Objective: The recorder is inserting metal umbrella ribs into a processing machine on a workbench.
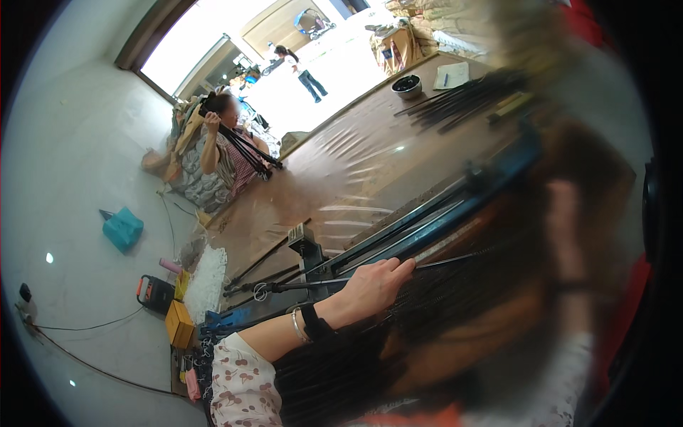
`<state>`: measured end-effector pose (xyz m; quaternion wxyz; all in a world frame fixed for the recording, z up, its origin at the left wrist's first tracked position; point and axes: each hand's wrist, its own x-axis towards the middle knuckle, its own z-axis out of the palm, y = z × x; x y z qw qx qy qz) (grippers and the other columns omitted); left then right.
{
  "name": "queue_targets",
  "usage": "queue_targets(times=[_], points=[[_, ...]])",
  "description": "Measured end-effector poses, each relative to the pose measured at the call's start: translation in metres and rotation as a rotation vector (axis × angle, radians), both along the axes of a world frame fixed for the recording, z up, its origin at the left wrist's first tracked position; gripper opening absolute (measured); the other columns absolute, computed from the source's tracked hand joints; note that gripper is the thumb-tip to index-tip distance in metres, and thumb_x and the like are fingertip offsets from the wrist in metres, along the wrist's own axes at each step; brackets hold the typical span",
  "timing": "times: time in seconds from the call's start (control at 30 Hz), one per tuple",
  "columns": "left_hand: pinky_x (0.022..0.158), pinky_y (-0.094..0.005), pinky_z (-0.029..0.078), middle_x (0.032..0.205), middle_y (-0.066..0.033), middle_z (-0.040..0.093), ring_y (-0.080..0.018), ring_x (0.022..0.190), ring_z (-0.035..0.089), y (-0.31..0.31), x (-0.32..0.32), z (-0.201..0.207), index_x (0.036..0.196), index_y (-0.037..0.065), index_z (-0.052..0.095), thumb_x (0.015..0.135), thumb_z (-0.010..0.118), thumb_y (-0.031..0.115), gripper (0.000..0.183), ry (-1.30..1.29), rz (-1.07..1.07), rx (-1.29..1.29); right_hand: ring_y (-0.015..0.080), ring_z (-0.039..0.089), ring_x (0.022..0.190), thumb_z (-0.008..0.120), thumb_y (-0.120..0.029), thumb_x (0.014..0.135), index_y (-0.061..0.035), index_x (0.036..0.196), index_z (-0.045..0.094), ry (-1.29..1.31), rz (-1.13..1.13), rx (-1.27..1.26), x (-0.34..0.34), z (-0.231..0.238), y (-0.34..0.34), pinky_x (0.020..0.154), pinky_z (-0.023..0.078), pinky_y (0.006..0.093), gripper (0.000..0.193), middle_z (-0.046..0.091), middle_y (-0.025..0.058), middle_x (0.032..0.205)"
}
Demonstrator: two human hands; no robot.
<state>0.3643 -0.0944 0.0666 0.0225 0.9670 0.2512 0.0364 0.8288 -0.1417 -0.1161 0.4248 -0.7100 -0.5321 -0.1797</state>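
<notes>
My left hand [376, 286] is closed around a thin dark rod [455, 260], its fingers pinched together near the middle of the picture. The rod's thicker black end [288, 287] sticks out to the left of the hand, by a small metal block [304, 242]. Just beyond the hand runs a long blue metal bar [427, 238] with a pale strip along its near side. At the right, my right hand [563, 213] is smeared by motion, so its fingers cannot be made out. A mass of dark thin rods [334, 377] lies under my left forearm.
Across the brown table [313, 192], another person [238, 146] holds a bunch of black rods [245, 146]. A bowl of dark stuff [407, 87], a notepad [452, 75] and more black rods [462, 103] lie at the far right. A yellow box [179, 324] stands at the left.
</notes>
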Motion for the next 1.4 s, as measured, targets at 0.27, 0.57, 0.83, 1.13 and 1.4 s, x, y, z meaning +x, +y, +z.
queue_targets(times=[0.27, 0.57, 0.83, 1.13, 1.4], points=[[0.065, -0.0418, 0.054, 0.085, -0.0108, 0.060, -0.0302, 0.079, 0.065, 0.000, 0.002, -0.005, 0.116, 0.006, 0.055, 0.096, 0.061, 0.015, 0.022, 0.005, -0.006, -0.031, 0.0313, 0.048, 0.137, 0.039, -0.009, 0.105, -0.0069, 0.130, 0.063, -0.129, -0.196, -0.037, 0.019, -0.006, -0.013, 0.115, 0.035, 0.0446, 0.034, 0.061, 0.0104, 0.137], [0.067, -0.0444, 0.055, 0.088, -0.0123, 0.062, -0.0343, 0.082, 0.066, 0.010, 0.013, 0.001, 0.116, 0.006, 0.057, 0.085, 0.060, 0.002, 0.031, -0.046, -0.084, -0.031, 0.0335, 0.055, 0.129, 0.048, -0.006, 0.100, -0.0067, 0.119, 0.067, -0.394, -0.182, 0.312, 0.007, 0.042, -0.031, 0.110, 0.042, 0.0467, 0.026, 0.065, 0.0109, 0.126], [0.062, -0.0449, 0.052, 0.081, -0.0127, 0.061, -0.0348, 0.075, 0.065, 0.012, -0.006, -0.010, 0.116, 0.006, 0.061, 0.087, 0.068, 0.007, 0.030, -0.080, -0.034, -0.009, 0.0387, 0.057, 0.125, 0.056, 0.006, 0.083, -0.0082, 0.115, 0.067, -0.247, 0.000, 0.367, -0.040, 0.069, -0.023, 0.102, 0.050, 0.0460, 0.037, 0.067, 0.0109, 0.121], [0.063, -0.0454, 0.052, 0.080, -0.0138, 0.059, -0.0356, 0.074, 0.064, 0.011, -0.007, -0.013, 0.114, 0.006, 0.061, 0.089, 0.065, 0.006, 0.025, -0.043, -0.037, 0.027, 0.0217, 0.062, 0.080, 0.060, 0.002, 0.082, -0.0101, 0.114, 0.068, -0.351, 0.306, 0.158, -0.083, 0.062, -0.018, 0.085, 0.045, 0.0371, 0.035, 0.061, 0.0019, 0.084], [0.063, -0.0461, 0.051, 0.081, -0.0140, 0.059, -0.0366, 0.074, 0.063, 0.016, -0.027, -0.004, 0.115, 0.007, 0.061, 0.089, 0.065, 0.006, 0.026, -0.045, -0.010, 0.045, 0.0241, 0.063, 0.072, 0.067, -0.012, 0.086, -0.0101, 0.129, 0.063, -0.043, 0.778, 0.141, -0.199, 0.079, 0.017, 0.077, 0.047, 0.0383, 0.043, 0.061, 0.0049, 0.076]])
